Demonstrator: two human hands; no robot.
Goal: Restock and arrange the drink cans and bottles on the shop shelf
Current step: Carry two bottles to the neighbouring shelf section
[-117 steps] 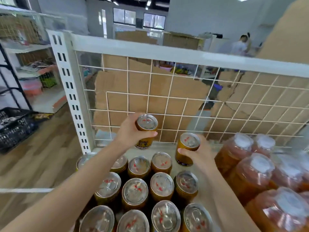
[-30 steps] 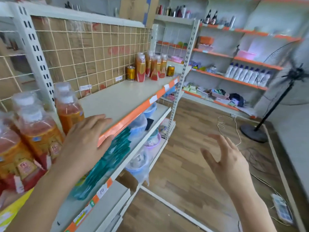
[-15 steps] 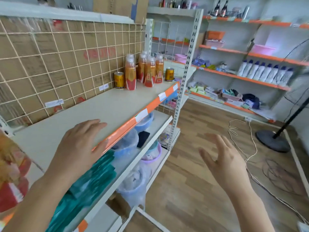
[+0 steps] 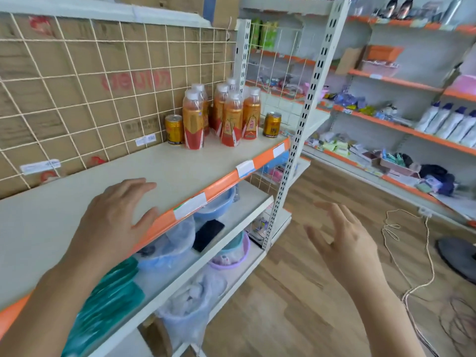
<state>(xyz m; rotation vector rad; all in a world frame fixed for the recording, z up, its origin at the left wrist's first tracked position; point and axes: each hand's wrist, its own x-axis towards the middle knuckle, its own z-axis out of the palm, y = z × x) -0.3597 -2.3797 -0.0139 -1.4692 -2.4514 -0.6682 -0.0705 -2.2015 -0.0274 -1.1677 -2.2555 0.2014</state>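
Observation:
A cream shelf board (image 4: 167, 168) with an orange front strip runs away to the right. At its far end stand several orange drink bottles (image 4: 231, 119) with white caps. A gold can (image 4: 174, 129) stands left of them by the wire back grid, and a second gold can (image 4: 272, 125) stands right of them near the upright post. My left hand (image 4: 116, 215) hovers over the shelf's front edge, fingers spread, holding nothing. My right hand (image 4: 342, 240) is out over the floor, open and empty. Both hands are well short of the drinks.
A perforated white post (image 4: 296, 140) ends this shelf bay. Lower shelves hold plastic basins (image 4: 213, 202) and teal packets (image 4: 110, 300). Another shelving unit (image 4: 401, 124) with white bottles lines the right wall. A cord (image 4: 417, 266) and a fan base (image 4: 456, 256) lie on the wooden floor.
Both cans from earlier are out of my hands. The view has swung right along the shelf; the far bottles and cans now look closer. Both hands stay open.

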